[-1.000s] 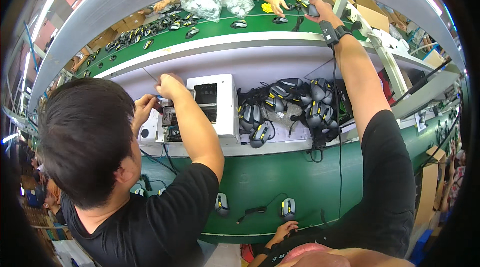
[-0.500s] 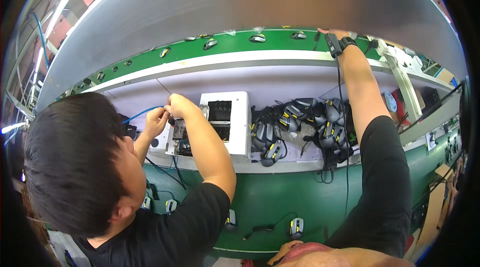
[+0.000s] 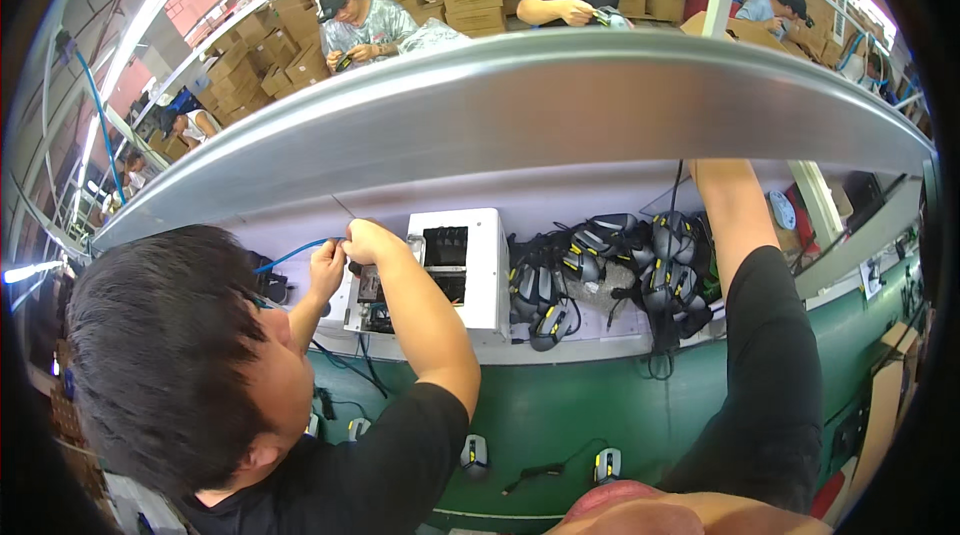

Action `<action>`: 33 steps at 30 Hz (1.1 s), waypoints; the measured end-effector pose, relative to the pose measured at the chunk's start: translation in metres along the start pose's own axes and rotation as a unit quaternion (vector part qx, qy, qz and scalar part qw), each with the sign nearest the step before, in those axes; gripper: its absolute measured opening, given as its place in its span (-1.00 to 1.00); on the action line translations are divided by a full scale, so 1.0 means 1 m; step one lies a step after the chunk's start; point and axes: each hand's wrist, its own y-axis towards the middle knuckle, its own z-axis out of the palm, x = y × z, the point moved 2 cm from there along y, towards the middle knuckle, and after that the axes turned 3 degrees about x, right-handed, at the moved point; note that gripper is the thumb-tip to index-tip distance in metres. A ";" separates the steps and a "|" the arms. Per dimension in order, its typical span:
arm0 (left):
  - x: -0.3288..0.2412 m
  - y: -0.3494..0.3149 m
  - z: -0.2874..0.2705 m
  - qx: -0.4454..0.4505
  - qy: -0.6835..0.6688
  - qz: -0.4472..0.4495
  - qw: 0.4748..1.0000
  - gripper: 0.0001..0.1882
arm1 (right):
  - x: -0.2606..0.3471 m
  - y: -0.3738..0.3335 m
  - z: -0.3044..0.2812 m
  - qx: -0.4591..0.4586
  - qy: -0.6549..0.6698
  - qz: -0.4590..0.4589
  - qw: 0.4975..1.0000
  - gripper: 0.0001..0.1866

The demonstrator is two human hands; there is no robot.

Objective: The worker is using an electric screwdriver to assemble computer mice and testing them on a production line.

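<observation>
My right forearm (image 3: 735, 210) reaches up and away. Its hand is hidden behind a broad metal panel (image 3: 520, 120). A thin black cable (image 3: 672, 225) hangs from the panel's lower edge beside this arm. Below the arm lies a heap of grey-black computer mice (image 3: 667, 270) with yellow accents and bundled cords, on a white shelf (image 3: 600, 327). My left hand is out of sight. On the green bench surface (image 3: 520, 395) near me lie a grey mouse (image 3: 607, 465) with its black cord (image 3: 540, 473) and another mouse (image 3: 474, 453).
At my left a co-worker (image 3: 150, 355) in black holds a blue cable (image 3: 290, 255) beside a white box-shaped machine (image 3: 480, 280) with open cavities. Beyond the panel, other people sit before stacked cardboard boxes (image 3: 474, 10). A slanted white post (image 3: 822, 210) stands right of my arm.
My view has tilted up, so the panel hides my right hand, which showed by the far green belt of mice. My left hand has gone from the lower edge. People beyond the panel have appeared.
</observation>
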 end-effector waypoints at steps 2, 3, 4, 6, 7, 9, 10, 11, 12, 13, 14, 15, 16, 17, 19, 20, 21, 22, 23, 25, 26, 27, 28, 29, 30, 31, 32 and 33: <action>0.041 0.007 0.017 0.082 0.026 -0.025 0.996 -0.63 | 0.023 -0.012 -0.166 -0.148 0.009 -0.054 0.988 -0.78; 0.062 0.009 0.028 0.100 0.028 -0.026 0.994 -0.63 | 0.031 -0.029 -0.197 -0.173 0.016 -0.082 0.981 -0.79; 0.088 0.019 0.038 0.140 0.036 -0.020 0.989 -0.62 | 0.042 -0.051 -0.232 -0.205 -0.001 -0.105 0.973 -0.80; 0.111 0.019 0.050 0.172 -0.035 0.036 0.984 -0.60 | 0.019 -0.122 -0.200 -0.147 0.041 -0.190 0.970 -0.91; 0.122 0.018 0.049 0.165 0.009 0.032 0.986 -0.64 | 0.007 -0.182 -0.191 -0.159 0.050 -0.143 0.976 -0.93; 0.127 0.015 0.052 0.105 0.036 -0.050 0.993 -0.70 | 0.034 -0.296 -0.134 -0.061 0.039 -0.109 0.991 -0.95; 0.128 0.011 0.048 0.071 0.011 -0.146 0.987 -0.73 | 0.019 -0.335 -0.113 -0.055 0.078 -0.095 0.991 -0.96; 0.110 0.011 0.053 0.034 0.259 0.140 0.955 -0.76 | 0.014 -0.373 -0.096 -0.037 0.113 -0.049 0.992 -0.95; 0.095 0.006 0.056 0.010 0.226 0.067 0.972 -0.78 | 0.007 -0.411 -0.071 -0.001 0.151 0.007 0.989 -0.93; 0.090 0.004 0.057 -0.034 0.183 0.034 0.982 -0.75 | 0.005 -0.439 -0.057 0.036 0.196 0.034 0.979 -0.92; 0.079 0.000 0.059 -0.047 0.142 0.042 0.988 -0.74 | 0.004 -0.467 -0.045 0.081 0.249 0.065 0.963 -0.91; 0.058 0.001 0.070 -0.097 0.167 0.039 0.980 -0.78 | 0.001 -0.494 -0.039 0.103 0.288 0.091 0.948 -0.91; 0.044 -0.009 0.077 -0.165 0.194 0.064 0.965 -0.81 | 0.011 -0.519 -0.029 0.143 0.308 0.111 0.934 -0.91; 0.031 -0.018 0.085 -0.224 0.200 0.109 0.948 -0.80 | 0.013 -0.539 -0.025 0.178 0.308 0.138 0.924 -0.91; 0.027 -0.057 0.102 -0.320 0.146 0.110 0.930 -0.77 | 0.013 -0.584 -0.017 0.254 0.309 0.167 0.901 -0.90; 0.033 -0.084 0.099 -0.308 0.175 0.088 0.931 -0.74 | 0.012 -0.599 -0.012 0.292 0.310 0.163 0.890 -0.90; 0.048 -0.116 0.093 -0.318 0.132 0.072 0.936 -0.72 | 0.020 -0.613 -0.004 0.341 0.312 0.187 0.867 -0.90; 0.061 -0.149 0.087 -0.362 0.122 0.077 0.921 -0.69 | 0.023 -0.623 0.003 0.374 0.323 0.206 0.845 -0.90; 0.091 -0.194 0.080 -0.445 0.131 0.102 0.880 -0.67 | 0.031 -0.636 0.017 0.399 0.332 0.222 0.825 -0.90; 0.146 -0.279 0.074 -0.589 0.029 0.056 0.805 -0.67 | 0.042 -0.654 0.035 0.430 0.336 0.231 0.805 -0.90; 0.149 -0.284 0.074 -0.636 0.032 0.007 0.771 -0.69 | 0.030 -0.648 0.035 0.425 0.307 0.240 0.817 -0.90; 0.168 -0.302 0.074 -0.682 0.014 -0.057 0.729 -0.71 | 0.028 -0.646 0.041 0.428 0.288 0.251 0.819 -0.90; 0.222 -0.360 0.080 -0.722 -0.047 -0.048 0.689 -0.74 | 0.041 -0.658 0.058 0.453 0.301 0.248 0.802 -0.90; 0.270 -0.407 0.093 -0.740 -0.123 -0.092 0.655 -0.76 | 0.047 -0.670 0.076 0.497 0.275 0.256 0.782 -0.90; 0.308 -0.426 0.103 -0.737 -0.204 -0.131 0.630 -0.78 | 0.043 -0.679 0.089 0.533 0.235 0.262 0.769 -0.90; 0.329 -0.413 0.097 -0.726 -0.232 -0.165 0.626 -0.78 | 0.032 -0.680 0.097 0.558 0.198 0.270 0.759 -0.90; 0.352 -0.398 0.098 -0.712 -0.263 -0.203 0.619 -0.78 | 0.019 -0.682 0.101 0.568 0.170 0.268 0.759 -0.90; 0.381 -0.400 0.104 -0.713 -0.286 -0.200 0.608 -0.78 | 0.010 -0.689 0.110 0.619 0.098 0.269 0.731 -0.90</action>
